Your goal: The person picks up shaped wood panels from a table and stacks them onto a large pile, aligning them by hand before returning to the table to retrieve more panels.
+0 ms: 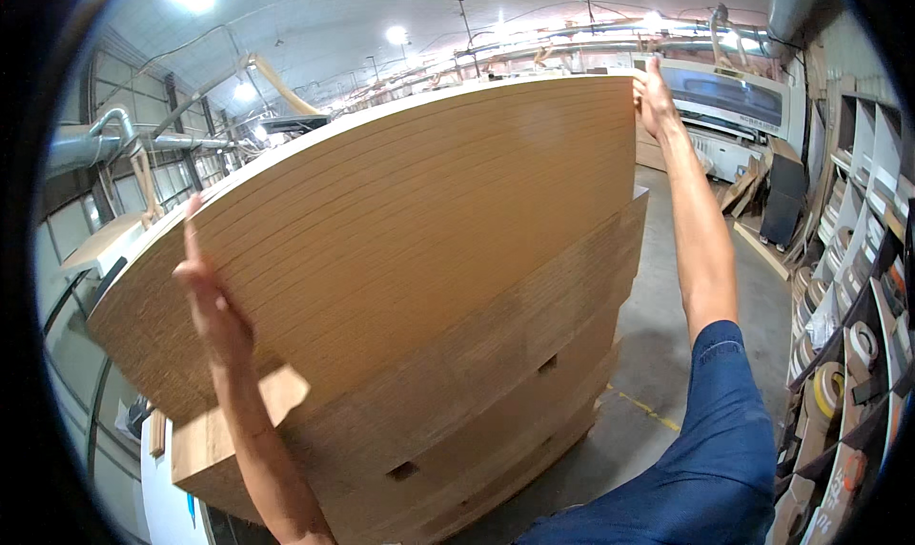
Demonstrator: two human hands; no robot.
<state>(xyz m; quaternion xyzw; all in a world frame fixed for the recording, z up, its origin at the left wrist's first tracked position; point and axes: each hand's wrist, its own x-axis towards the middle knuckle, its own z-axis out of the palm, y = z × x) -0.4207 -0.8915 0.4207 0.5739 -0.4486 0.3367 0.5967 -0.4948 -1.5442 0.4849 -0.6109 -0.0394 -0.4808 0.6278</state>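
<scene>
A tall stack of brown wood-based boards (429, 202) fills the middle, its many layered edges facing me and its top pale. My left hand (217, 307) is upright beside the near face at the left, fingers stretched upward and slightly blurred; whether its palm touches the boards I cannot tell. At the top right corner of the stack, my right hand (654, 102) has its fingers bent around the edge, with the thumb pointing up. Beneath the layered boards are thicker brown tiers (477, 383) with small dark rectangular openings. A lighter wooden piece (205, 445) juts out at the lower left.
Racks (843, 287) holding rolls of edge banding line the right side. A large white machine (715, 97) with a dark window stands at the far right. Grey floor (658, 335) with a yellow line runs between stack and racks. Ducts (95, 149) hang at the left.
</scene>
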